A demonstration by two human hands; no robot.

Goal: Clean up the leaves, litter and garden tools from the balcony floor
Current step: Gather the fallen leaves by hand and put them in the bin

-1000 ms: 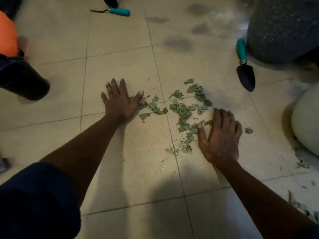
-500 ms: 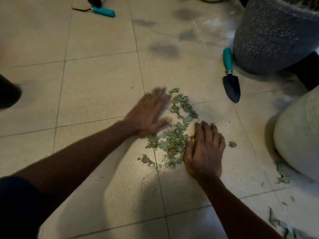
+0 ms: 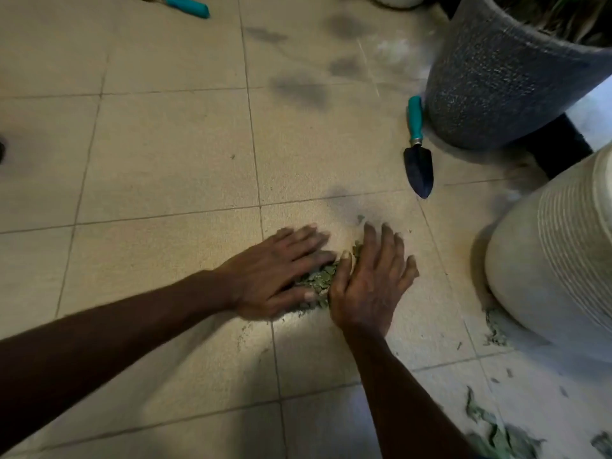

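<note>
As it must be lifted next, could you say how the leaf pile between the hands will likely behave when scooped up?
The leaf pile is separate flakes, so it may spill rather than lift as one. It looks light; the left hand and right hand pressing both sides should manage. Crumbs on the floor suggest bits get left.

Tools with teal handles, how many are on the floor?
2. A trowel lies beside the dark pot; a second tool sits at the top edge, its head cut off. More may be out of view.
</note>
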